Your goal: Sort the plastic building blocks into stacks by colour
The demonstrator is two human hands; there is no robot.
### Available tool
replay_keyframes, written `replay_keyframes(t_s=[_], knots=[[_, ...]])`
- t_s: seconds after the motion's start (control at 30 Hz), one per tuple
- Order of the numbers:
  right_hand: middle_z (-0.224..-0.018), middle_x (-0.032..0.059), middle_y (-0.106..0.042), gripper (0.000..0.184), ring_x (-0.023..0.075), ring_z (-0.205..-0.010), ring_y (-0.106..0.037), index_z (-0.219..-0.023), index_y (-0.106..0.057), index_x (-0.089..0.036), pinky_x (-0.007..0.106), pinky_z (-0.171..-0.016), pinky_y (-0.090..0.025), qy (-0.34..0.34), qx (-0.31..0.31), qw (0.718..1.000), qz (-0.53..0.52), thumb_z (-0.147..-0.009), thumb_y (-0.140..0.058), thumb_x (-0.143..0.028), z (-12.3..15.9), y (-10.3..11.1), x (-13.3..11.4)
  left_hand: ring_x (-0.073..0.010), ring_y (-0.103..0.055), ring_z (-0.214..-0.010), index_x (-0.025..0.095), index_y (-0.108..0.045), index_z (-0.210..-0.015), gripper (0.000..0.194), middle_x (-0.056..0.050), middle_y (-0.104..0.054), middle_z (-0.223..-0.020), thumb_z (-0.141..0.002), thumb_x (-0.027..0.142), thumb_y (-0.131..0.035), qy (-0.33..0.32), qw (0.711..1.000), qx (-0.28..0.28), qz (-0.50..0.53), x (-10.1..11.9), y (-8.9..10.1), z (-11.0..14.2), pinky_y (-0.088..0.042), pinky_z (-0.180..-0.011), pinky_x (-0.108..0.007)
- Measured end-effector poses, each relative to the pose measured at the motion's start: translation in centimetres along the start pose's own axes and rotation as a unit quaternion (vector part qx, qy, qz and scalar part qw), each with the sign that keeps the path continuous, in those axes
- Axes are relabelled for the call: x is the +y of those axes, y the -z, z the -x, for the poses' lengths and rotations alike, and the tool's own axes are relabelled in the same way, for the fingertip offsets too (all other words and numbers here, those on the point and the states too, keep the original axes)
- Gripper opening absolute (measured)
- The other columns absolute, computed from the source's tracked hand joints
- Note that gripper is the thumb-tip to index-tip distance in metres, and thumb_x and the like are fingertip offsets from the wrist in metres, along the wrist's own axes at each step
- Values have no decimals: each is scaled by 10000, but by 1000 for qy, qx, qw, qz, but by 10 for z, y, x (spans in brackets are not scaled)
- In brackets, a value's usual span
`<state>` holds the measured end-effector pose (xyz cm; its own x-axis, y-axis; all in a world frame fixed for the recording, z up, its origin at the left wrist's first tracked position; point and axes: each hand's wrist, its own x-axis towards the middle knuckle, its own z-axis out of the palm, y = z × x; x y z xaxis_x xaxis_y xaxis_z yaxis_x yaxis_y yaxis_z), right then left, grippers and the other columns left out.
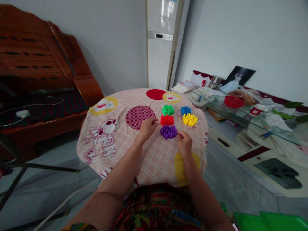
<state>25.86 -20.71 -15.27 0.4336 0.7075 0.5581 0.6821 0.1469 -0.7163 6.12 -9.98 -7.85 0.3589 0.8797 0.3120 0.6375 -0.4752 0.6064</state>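
Note:
Five bunches of small upright plastic pieces, peg-like with rounded tips, stand close together on the cloth-covered table. A green bunch [167, 109] and a blue bunch [185, 110] are at the back, a red bunch [166, 120] and a yellow bunch [190, 119] in the middle, and a purple bunch [168, 132] nearest me. My left hand [148, 126] is just left of the red bunch, its fingers loosely bent and apart, with nothing visible in them. At the right edge of the purple bunch, my right hand [185, 141] has its fingertips pinched together; whatever they hold is too small to tell.
A patterned tablecloth [130, 150] covers the round table. To the right, a glass-topped cabinet [255, 123] carries papers, a red container [234, 101] and bags. A wooden bench [36, 61] stands at left, a tall white air conditioner [160, 57] behind.

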Motion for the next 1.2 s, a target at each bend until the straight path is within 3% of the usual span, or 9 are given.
replay_keyframes(t_s=[0.1,0.23,0.37,0.53,0.7,0.87,1.0,1.2], knots=[[-833,79,-711,260,204,-762,-647,-887,-718,-161,314,-730,-516,-2,1,1000,-1,-757,-499,-213,0,0,-1,-184,-641,-795,154,-733,-1005,267,-65,-734,-899,-828,314,-613,17,998,-30,-49,-17,29,7,-425,-698,-260],[-824,71,-719,255,200,-761,-646,-882,-720,-175,304,-722,-514,-1,2,1000,4,-760,-499,-213,0,0,-2,-180,-608,-737,172,-710,-839,208,-32,-700,-800,-710,335,-707,2,982,-153,-112,-40,57,16,-390,-641,-254],[-845,84,-723,272,205,-767,-651,-904,-724,-161,314,-731,-515,6,-3,1000,7,-763,-497,-211,0,0,0,-170,-612,-709,169,-688,-856,290,-9,-693,-773,-591,255,-770,16,970,-228,-79,-53,59,22,-395,-614,-237],[-849,82,-721,278,201,-761,-648,-921,-724,-164,312,-734,-515,1,-8,1000,9,-765,-499,-210,0,0,3,-149,-607,-639,158,-704,-778,195,-4,-685,-687,-583,172,-722,5,959,-283,-9,-55,49,22,-398,-570,-218],[-845,83,-718,278,201,-759,-646,-906,-722,-162,312,-736,-516,0,-7,1000,2,-757,-491,-206,0,-1,3,-124,-604,-624,165,-742,-805,170,1,-697,-683,-669,233,-666,-14,974,-210,88,-50,37,20,-440,-588,-202],[-845,82,-713,272,206,-767,-642,-900,-720,-166,321,-745,-515,-4,-7,1000,3,-756,-492,-196,0,-1,1,-139,-638,-628,145,-751,-946,289,-36,-733,-769,-717,295,-657,0,953,-183,243,-38,13,17,-498,-578,-224],[-833,78,-712,253,201,-766,-643,-883,-716,-171,310,-735,-511,7,-6,1000,5,-761,-497,-204,0,1,0,-143,-666,-680,156,-762,-917,243,-36,-747,-803,-719,255,-662,-40,960,-139,239,-30,2,16,-512,-616,-213],[-832,72,-713,238,197,-758,-640,-874,-711,-178,307,-727,-511,4,-1,1000,1,-758,-504,-203,1,0,-1,-143,-671,-709,150,-741,-903,211,-41,-740,-815,-723,232,-668,-83,953,-130,260,-24,-5,20,-533,-655,-222]])
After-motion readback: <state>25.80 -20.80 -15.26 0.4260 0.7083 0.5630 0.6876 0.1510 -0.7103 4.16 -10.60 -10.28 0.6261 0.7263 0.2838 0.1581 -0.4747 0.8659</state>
